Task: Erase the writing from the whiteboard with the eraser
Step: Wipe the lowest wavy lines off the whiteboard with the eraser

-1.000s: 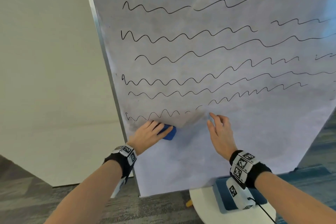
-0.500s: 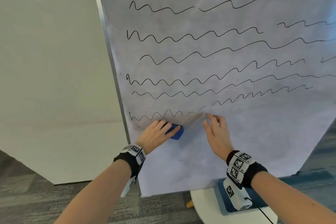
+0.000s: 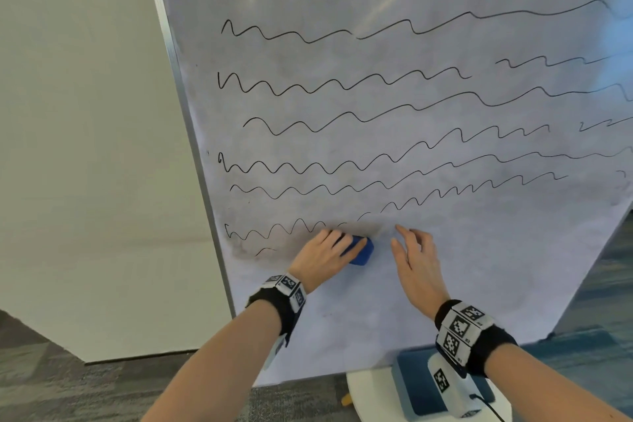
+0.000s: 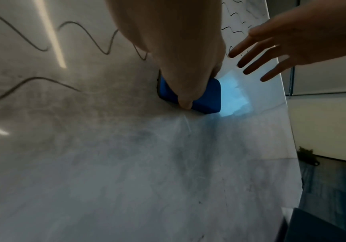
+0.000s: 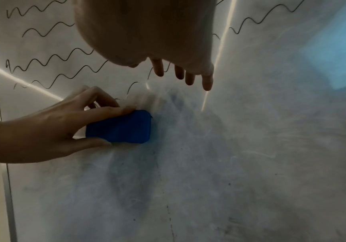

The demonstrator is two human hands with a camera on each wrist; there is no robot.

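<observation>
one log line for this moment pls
left hand grips eraser on whiteboard | right hand open by board | wavy lines mostly left

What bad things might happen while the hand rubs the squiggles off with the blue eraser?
1. The left hand pinches the blue eraser only by its edges, so a hard rub might make it slip out.
2. A grey smudge lies near the lowest wavy line; more rubbing may spread ink instead of cleaning it.
3. The right hand is open close to the whiteboard, and its fingers could smear the board.
</observation>
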